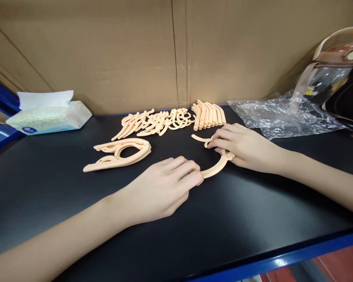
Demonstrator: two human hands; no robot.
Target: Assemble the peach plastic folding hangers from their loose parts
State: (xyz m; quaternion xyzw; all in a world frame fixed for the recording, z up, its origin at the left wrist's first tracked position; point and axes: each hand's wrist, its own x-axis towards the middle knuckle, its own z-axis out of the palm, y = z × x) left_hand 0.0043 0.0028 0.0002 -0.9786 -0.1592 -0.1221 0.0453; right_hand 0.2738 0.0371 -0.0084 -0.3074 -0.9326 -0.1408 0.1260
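My left hand (170,186) is closed, its fingertips on the near end of a peach plastic hanger arm (216,169). This curved arm runs up to my right hand (238,147), which is closed around its other end and a small ring-shaped part. A thin curved hanger hook (200,138) sticks out to the left from my right fingers. My fingers hide how these pieces join. Left of my hands, folded plastic hangers (135,156) lie stacked on the black table (238,235).
Behind my hands are a pile of loose hanger hooks (155,122) and a row of curved hanger arms (208,115). A tissue pack (50,117) stands at the left. Clear plastic bags (285,117) and a water bottle (332,74) are at the right. Cardboard (120,51) forms the back.
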